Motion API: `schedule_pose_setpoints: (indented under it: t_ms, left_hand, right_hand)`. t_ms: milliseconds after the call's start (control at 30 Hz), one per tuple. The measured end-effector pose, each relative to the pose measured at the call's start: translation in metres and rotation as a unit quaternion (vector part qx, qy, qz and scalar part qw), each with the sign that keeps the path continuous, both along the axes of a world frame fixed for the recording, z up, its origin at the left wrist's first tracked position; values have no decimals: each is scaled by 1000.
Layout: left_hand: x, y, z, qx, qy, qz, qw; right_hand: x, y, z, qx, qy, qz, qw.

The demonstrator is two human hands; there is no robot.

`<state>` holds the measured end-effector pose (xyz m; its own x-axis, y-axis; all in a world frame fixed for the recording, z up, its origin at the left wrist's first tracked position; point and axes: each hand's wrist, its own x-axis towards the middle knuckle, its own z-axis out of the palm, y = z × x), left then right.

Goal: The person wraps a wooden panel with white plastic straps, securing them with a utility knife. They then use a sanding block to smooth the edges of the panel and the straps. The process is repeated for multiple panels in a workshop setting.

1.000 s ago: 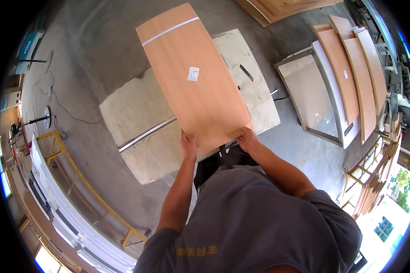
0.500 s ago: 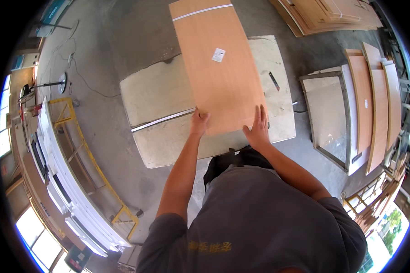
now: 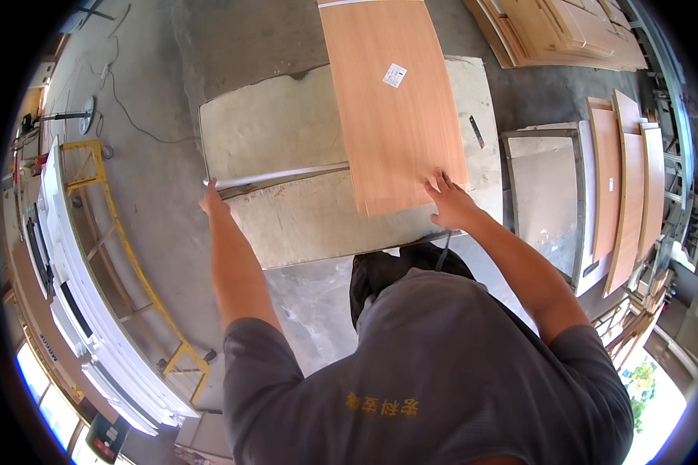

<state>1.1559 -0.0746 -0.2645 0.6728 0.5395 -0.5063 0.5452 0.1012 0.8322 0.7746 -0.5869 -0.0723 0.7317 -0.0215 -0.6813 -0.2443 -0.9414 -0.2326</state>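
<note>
Long wood-coloured panels (image 3: 399, 132), apparently a small stack, lie across a worn pale tabletop (image 3: 275, 128), with a white label (image 3: 395, 75) on top. A white strap (image 3: 287, 175) runs left from beneath them, along a gap in the tabletop. At the tabletop's left edge, my left hand (image 3: 213, 200) is closed on the strap's end; its fingertips are partly hidden. My right hand (image 3: 453, 204) rests with fingers spread on the panels' near right corner. Another white strap (image 3: 349, 2) crosses their far end. A dark cutter knife (image 3: 477, 132) lies right of the panels.
Framed boards (image 3: 547, 194) and wood-coloured panels (image 3: 632, 201) lean on the right. More stacked panels (image 3: 558, 35) lie at the far right. On the left stand a yellow metal frame (image 3: 132, 248) and long white pieces (image 3: 93, 310). A cable (image 3: 132, 120) trails across the floor.
My left hand has left the panels' near left corner and moved left to the strap's end. The strap looks lifted slightly. My right hand stays at the near right corner.
</note>
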Motion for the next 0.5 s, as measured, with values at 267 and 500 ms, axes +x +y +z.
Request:
schedule_pose_setpoints:
  t_ms: [267, 500]
  left_hand:
    - [-35, -98, 36, -309, -72, 94, 944]
    - [-212, -290, 102, 400, -297, -700, 511]
  right_hand:
    - [14, 2, 8, 0, 47, 9, 999]
    - [17, -1, 7, -10, 31, 24, 999]
